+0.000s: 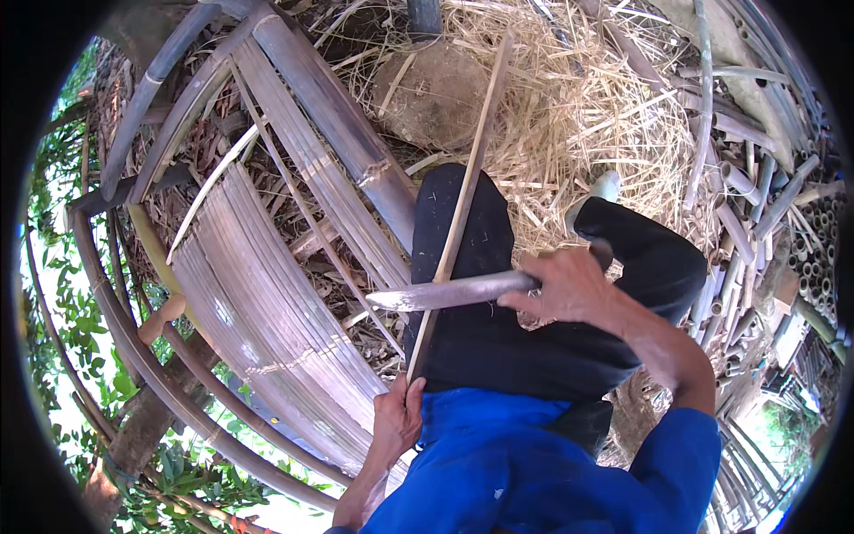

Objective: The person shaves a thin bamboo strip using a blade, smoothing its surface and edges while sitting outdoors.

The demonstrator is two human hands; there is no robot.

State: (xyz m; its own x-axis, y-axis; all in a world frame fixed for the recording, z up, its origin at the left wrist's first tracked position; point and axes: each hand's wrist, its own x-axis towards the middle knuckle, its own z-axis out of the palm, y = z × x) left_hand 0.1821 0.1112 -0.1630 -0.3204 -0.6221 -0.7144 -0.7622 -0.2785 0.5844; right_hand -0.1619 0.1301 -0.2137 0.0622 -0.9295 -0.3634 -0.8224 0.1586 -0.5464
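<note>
Pale shavings (569, 116) lie scattered while the left hand (398, 418) pinches a seemingly half-trimmed bamboo strip (466, 196), the right hand (569, 283) closed round a knife (463, 291) crossing it.

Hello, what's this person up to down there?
A seated person in a blue top is working with bare hands. The left hand grips the lower end of a long, narrow, tan wooden-looking strip, which runs over the black-trousered left leg. The right hand holds a long, grey-bladed knife crosswise over the strip; whether the edge touches it, I can't tell. Dry, yellow straw covers the ground ahead.
</note>
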